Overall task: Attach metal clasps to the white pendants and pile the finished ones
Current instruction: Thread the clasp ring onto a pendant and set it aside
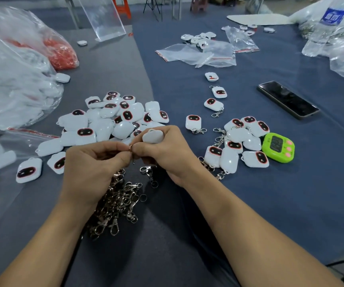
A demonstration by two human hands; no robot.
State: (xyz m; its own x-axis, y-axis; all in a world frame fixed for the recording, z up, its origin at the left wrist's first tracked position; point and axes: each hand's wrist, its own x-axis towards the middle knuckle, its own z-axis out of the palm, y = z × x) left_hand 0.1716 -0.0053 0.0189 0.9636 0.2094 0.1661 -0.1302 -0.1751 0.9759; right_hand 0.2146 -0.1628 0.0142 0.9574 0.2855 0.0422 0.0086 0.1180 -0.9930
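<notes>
Plastic bag far left, white stock inside. Just right of it, loose pendants heaped on the tabletop, none with a clasp that I can see.

Left hand: fingers curled, tips pinching the small ring of one clasp. Spare clasps lie in a tangle beneath and nearer the body.

Right hand: closed round one pendant, plain back up, thumb and forefinger meeting the ring. Pendant's loop hidden by fingertips; cannot tell if the ring is through yet.

Step in hand, by my reading: threading ring into loop. Best done with the pendant held dead steady, the ring's split end fed in first, then turned round until it seats fully. Keep the dangling hook clear of the tangle below.

Finished pile to the right, clasps on, beside a green timer. Drop-off goes there.
</notes>
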